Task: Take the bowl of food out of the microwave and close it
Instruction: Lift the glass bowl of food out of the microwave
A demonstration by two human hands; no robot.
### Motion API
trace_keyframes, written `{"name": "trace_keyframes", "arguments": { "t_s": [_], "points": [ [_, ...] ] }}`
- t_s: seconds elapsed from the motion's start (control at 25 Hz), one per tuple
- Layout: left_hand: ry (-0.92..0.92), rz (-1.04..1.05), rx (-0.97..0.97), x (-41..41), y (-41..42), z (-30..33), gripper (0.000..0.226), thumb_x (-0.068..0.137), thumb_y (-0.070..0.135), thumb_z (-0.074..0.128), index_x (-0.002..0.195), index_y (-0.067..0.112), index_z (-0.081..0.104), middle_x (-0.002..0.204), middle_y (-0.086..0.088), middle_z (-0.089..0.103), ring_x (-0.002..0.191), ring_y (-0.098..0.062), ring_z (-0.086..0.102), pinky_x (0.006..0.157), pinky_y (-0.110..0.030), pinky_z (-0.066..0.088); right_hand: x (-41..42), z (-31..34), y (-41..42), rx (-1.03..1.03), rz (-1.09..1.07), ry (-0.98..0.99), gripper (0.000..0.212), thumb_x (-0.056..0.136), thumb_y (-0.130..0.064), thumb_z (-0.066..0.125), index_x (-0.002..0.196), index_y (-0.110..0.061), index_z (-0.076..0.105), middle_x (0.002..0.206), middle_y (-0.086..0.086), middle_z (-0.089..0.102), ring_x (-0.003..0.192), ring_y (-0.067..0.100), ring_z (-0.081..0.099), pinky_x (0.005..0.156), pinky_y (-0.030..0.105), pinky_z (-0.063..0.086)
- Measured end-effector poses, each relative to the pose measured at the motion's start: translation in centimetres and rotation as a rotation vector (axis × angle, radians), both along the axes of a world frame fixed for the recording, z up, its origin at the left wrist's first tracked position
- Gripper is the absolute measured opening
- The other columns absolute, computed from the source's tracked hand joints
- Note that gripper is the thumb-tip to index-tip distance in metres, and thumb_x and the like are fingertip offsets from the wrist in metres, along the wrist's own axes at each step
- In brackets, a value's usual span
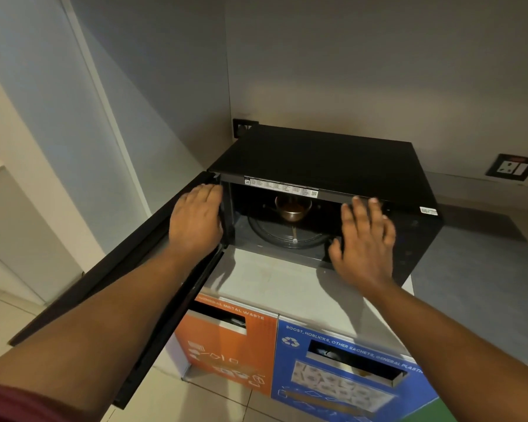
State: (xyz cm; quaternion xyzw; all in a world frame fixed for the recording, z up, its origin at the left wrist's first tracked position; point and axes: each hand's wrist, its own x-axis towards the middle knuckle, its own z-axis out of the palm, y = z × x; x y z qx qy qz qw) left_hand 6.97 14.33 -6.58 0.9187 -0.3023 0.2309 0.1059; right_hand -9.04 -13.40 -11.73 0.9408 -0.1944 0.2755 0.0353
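A black microwave stands on a grey counter, its door swung wide to the left. Inside, a small metal bowl with brown food sits at the back of the round glass turntable. My left hand hovers flat at the left edge of the opening, fingers apart, holding nothing. At the opening's right edge my right hand is spread just in front of the cavity, also empty. Neither hand touches the bowl.
The counter extends in front of and to the right of the microwave. Below its front edge are an orange waste bin panel and a blue one. A wall socket sits at the right, another behind the microwave.
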Motion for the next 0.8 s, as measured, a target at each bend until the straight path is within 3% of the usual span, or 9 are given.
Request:
{"name": "trace_keyframes", "arguments": {
  "t_s": [0.12,0.32,0.44,0.52,0.56,0.6,0.72,0.8],
  "points": [
    [0.181,-0.072,-0.228,-1.5,-2.2,-2.2,0.051,0.093,0.009,0.062,0.143,0.012,0.052,0.138,-0.01,0.062,0.13,-0.026,0.056,0.11,-0.047,0.046,1.2,-1.2,0.5,0.095,0.185,0.036,0.059,0.092,-0.035,0.048,0.147,-0.017,0.04,0.154,0.006,0.042,0.147,0.024,0.026,0.116,0.049,0.02],
    [0.563,-0.176,-0.603,0.3,-7.4,-6.3,0.048,0.106,0.017,0.049,0.153,0.011,0.041,0.155,-0.009,0.046,0.141,-0.018,0.044,0.114,-0.029,0.036,6.2,-2.7,0.3,0.696,0.222,-0.112,0.052,0.101,-0.031,0.046,0.15,-0.016,0.037,0.154,0.004,0.041,0.143,0.019,0.033,0.118,0.036,0.022],
    [0.731,-0.177,-0.789,4.5,-11.7,-8.9,0.048,0.105,0.03,0.047,0.151,0.017,0.045,0.153,-0.008,0.049,0.139,-0.018,0.048,0.117,-0.038,0.04,10.8,-4.5,0.2,1.127,0.143,-0.318,0.039,0.102,-0.03,0.045,0.139,-0.018,0.051,0.126,-0.003,0.052,0.117,0.01,0.048,0.105,0.03,0.037],
    [0.771,-0.191,-0.966,7.2,-14.8,-10.7,0.038,0.104,0.032,0.047,0.137,0.017,0.057,0.136,-0.006,0.063,0.126,-0.019,0.059,0.11,-0.044,0.047,14.1,-5.7,-0.3,1.346,0.112,-0.525,0.036,0.102,-0.028,0.046,0.135,-0.019,0.056,0.108,0.014,0.067,0.098,0.012,0.057,0.091,0.033,0.05],
    [0.784,-0.209,-1.075,8.2,-16.2,-11.2,0.032,0.104,0.028,0.047,0.129,0.016,0.062,0.126,-0.005,0.068,0.119,-0.018,0.063,0.107,-0.042,0.049,15.4,-6.0,-0.6,1.415,0.09,-0.599,0.039,0.102,-0.027,0.046,0.139,-0.017,0.054,0.099,0.02,0.068,0.089,0.013,0.058,0.08,0.031,0.051],
    [0.8,-0.221,-1.185,9.7,-17.8,-12.0,0.028,0.105,0.023,0.046,0.125,0.015,0.064,0.121,-0.004,0.07,0.116,-0.019,0.065,0.105,-0.039,0.05,16.6,-6.6,-1.1,1.468,0.075,-0.652,0.042,0.102,-0.029,0.046,0.143,-0.017,0.051,0.099,0.013,0.069,0.089,0.013,0.058,0.074,0.023,0.048],
    [0.899,-0.179,-1.44,13.5,-21.3,-14.8,0.035,0.101,0.028,0.052,0.128,0.009,0.066,0.128,-0.01,0.069,0.124,-0.027,0.062,0.112,-0.042,0.045,19.5,-8.9,-2.4,1.595,0.106,-0.78,0.044,0.102,-0.032,0.046,0.143,-0.017,0.049,0.126,-0.005,0.057,0.111,0.007,0.05,0.084,0.012,0.038],
    [1.012,-0.167,-1.486,15.4,-22.5,-16.8,0.043,0.091,0.041,0.06,0.121,0.013,0.071,0.125,-0.011,0.072,0.121,-0.031,0.065,0.112,-0.05,0.046,20.7,-10.5,-3.1,1.635,0.119,-0.813,0.031,0.101,-0.033,0.047,0.126,-0.02,0.061,0.119,-0.003,0.062,0.106,0.011,0.055,0.092,0.022,0.04]
  ]
}}
